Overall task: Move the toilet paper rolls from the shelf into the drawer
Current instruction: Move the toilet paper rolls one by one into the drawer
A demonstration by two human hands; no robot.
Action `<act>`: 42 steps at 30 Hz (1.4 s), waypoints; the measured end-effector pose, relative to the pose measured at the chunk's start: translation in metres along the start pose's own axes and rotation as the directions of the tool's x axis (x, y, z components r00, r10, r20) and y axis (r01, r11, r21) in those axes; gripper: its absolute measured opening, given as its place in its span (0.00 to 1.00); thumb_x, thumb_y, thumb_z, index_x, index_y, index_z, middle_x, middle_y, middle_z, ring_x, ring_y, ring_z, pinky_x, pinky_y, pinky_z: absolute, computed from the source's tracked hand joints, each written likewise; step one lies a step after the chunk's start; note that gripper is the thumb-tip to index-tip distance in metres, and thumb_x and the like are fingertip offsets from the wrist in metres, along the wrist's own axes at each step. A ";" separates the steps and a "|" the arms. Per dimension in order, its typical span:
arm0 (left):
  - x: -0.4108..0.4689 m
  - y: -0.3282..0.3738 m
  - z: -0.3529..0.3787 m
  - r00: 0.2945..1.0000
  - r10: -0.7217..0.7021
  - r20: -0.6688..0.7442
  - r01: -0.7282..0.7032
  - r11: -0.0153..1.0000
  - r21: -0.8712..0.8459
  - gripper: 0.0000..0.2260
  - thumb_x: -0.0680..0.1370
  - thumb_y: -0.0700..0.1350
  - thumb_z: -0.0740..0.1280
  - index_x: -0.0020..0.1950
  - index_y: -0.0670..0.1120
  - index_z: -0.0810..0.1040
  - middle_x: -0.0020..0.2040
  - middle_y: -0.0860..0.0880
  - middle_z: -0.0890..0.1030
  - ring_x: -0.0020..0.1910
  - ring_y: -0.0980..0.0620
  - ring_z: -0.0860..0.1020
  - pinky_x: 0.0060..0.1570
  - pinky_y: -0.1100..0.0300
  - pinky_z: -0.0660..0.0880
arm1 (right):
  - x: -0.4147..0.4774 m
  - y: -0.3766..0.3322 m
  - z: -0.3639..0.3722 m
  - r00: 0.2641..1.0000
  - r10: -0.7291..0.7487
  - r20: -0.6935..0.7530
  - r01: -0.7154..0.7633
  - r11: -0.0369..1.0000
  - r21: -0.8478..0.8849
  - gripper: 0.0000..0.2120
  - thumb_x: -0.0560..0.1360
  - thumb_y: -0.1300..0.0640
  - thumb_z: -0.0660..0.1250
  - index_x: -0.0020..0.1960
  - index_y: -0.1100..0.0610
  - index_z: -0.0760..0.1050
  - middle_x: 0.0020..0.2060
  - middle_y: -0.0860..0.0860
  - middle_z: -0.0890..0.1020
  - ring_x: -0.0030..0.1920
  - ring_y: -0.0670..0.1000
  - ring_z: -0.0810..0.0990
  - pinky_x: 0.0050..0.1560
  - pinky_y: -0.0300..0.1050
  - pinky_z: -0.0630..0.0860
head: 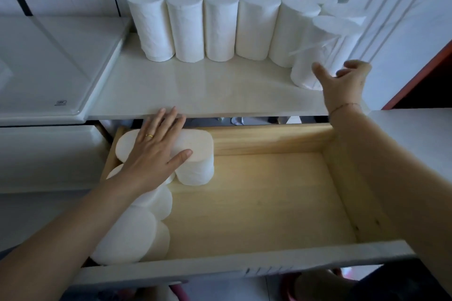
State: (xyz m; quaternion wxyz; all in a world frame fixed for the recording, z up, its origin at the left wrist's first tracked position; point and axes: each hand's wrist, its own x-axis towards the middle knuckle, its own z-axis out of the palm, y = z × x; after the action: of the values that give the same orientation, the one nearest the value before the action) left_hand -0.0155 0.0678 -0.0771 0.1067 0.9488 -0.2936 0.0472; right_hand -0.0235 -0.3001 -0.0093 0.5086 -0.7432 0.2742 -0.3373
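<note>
A home storage corner, likely a bathroom or utility area. A glossy white shelf (195,90) holds upright toilet paper rolls (221,24) against white panelled walls (403,19). Below it, a pale wooden drawer (269,203) stands open. A white moulded appliance lid (49,68) sits just beside the shelf

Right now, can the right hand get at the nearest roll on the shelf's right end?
Probably yes. The right hand is open beside that roll, fingers already at its lower side, and nothing stands between them. The left hand lies flat on rolls in the drawer.
</note>
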 end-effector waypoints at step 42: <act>0.005 0.004 -0.005 0.998 0.021 0.060 -0.013 0.991 -0.131 0.28 0.77 0.62 0.43 0.74 0.53 0.59 0.76 0.58 0.38 0.73 0.60 0.34 0.73 0.48 0.48 | -0.099 0.055 0.011 -0.066 0.372 0.926 -0.042 0.926 -0.375 0.47 0.59 0.35 0.76 0.72 0.43 0.60 0.66 0.41 0.73 0.66 0.46 0.73 0.66 0.49 0.73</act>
State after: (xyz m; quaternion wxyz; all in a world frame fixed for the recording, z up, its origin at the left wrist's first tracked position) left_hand -0.0137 0.0627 -0.0704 0.1591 0.9383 -0.3071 -0.0002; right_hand -0.0797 -0.2380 -0.0858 0.5040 -0.7581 -0.0250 0.4130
